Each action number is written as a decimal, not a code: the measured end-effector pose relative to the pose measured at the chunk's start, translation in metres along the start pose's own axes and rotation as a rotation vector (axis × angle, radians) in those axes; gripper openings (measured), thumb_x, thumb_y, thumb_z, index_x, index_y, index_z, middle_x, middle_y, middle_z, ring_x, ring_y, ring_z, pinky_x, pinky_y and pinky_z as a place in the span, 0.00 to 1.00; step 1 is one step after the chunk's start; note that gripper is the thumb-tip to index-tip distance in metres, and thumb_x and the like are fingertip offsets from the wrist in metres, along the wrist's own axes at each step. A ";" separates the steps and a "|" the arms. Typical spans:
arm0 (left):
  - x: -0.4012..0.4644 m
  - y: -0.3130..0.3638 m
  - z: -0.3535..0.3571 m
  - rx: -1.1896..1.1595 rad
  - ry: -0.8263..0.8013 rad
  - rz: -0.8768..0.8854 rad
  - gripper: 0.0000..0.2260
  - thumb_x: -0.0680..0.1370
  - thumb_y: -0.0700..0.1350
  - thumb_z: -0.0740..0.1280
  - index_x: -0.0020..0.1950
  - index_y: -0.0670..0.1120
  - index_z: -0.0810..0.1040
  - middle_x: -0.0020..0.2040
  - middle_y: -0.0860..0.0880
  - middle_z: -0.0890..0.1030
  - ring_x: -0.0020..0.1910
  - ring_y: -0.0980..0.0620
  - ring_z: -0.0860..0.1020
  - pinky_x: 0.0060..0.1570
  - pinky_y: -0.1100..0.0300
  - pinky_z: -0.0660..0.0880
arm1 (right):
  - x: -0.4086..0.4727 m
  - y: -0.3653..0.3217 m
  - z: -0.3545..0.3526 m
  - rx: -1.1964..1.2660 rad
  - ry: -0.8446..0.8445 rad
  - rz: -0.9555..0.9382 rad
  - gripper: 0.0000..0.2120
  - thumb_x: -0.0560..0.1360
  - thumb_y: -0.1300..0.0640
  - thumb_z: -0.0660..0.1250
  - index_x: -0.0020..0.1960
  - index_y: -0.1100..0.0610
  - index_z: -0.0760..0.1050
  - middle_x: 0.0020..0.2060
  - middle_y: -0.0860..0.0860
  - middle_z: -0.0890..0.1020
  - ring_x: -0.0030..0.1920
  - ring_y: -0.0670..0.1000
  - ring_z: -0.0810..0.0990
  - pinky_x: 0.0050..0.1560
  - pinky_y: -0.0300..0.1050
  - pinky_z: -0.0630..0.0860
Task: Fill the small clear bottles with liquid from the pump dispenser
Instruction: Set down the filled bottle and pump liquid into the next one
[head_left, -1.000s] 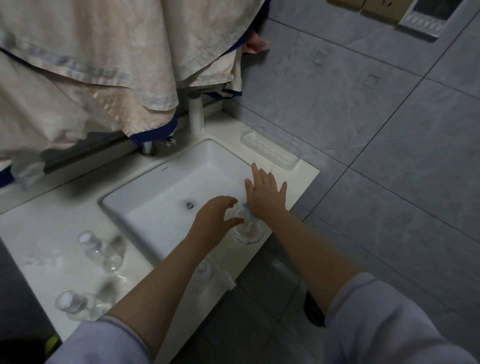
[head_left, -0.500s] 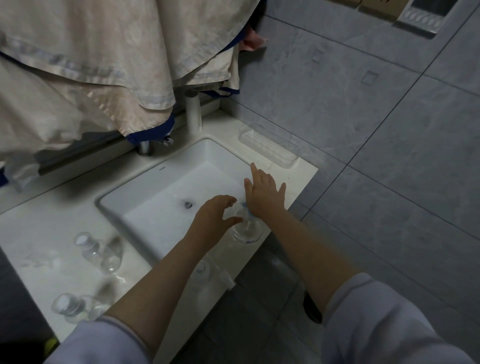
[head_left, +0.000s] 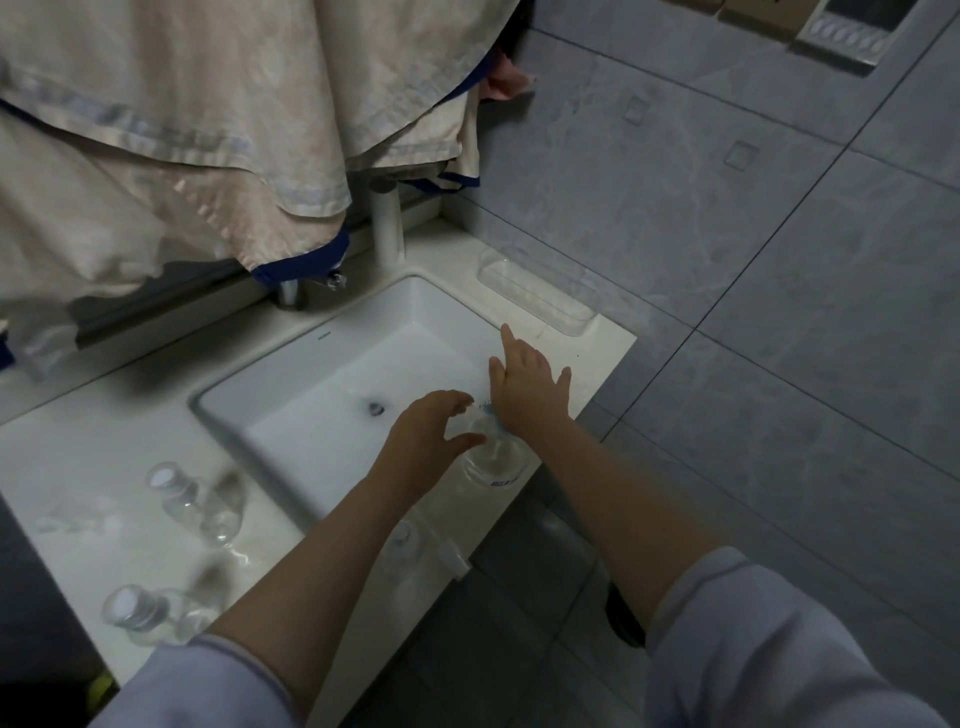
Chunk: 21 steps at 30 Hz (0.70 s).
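The clear pump dispenser stands on the sink's front right rim. My right hand lies flat on its pump head with the fingers spread. My left hand curls around a small clear bottle held against the blue nozzle; most of that bottle is hidden by the fingers. Two more small clear bottles with white caps stand on the wet counter at the left. A third small bottle sits on the front rim, partly under my left forearm.
The white rectangular sink has a drain in its middle and a tap behind it. Pale cloths hang over the back. A clear tray lies at the back right. Grey floor tiles lie to the right.
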<state>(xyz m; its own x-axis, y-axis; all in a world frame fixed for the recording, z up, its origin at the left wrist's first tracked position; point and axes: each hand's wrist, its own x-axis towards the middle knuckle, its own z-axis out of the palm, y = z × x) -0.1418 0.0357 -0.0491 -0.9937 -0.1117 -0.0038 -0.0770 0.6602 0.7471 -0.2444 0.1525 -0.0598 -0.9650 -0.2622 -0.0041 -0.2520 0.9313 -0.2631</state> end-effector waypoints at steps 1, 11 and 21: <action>-0.001 0.001 0.000 -0.010 0.006 0.007 0.22 0.74 0.50 0.69 0.65 0.44 0.72 0.61 0.46 0.77 0.59 0.50 0.74 0.64 0.56 0.69 | 0.001 0.000 -0.001 -0.006 -0.004 -0.002 0.26 0.82 0.45 0.43 0.78 0.48 0.42 0.76 0.50 0.57 0.75 0.55 0.55 0.71 0.66 0.44; 0.000 0.004 -0.001 -0.028 0.014 0.006 0.23 0.73 0.49 0.70 0.65 0.43 0.72 0.62 0.45 0.76 0.60 0.49 0.74 0.65 0.54 0.69 | -0.001 0.000 -0.005 0.001 0.023 0.001 0.26 0.82 0.44 0.44 0.78 0.48 0.42 0.76 0.51 0.58 0.75 0.54 0.55 0.72 0.65 0.46; -0.001 0.005 -0.003 -0.044 0.029 0.006 0.23 0.73 0.50 0.70 0.65 0.45 0.72 0.62 0.47 0.77 0.59 0.50 0.75 0.64 0.56 0.70 | 0.003 -0.002 -0.014 -0.074 0.033 -0.033 0.27 0.82 0.43 0.44 0.78 0.49 0.42 0.76 0.51 0.58 0.75 0.55 0.55 0.72 0.65 0.47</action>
<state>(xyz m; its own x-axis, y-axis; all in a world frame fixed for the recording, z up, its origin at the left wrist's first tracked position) -0.1407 0.0371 -0.0433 -0.9913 -0.1302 0.0195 -0.0671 0.6276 0.7756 -0.2476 0.1535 -0.0457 -0.9577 -0.2855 0.0356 -0.2870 0.9389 -0.1901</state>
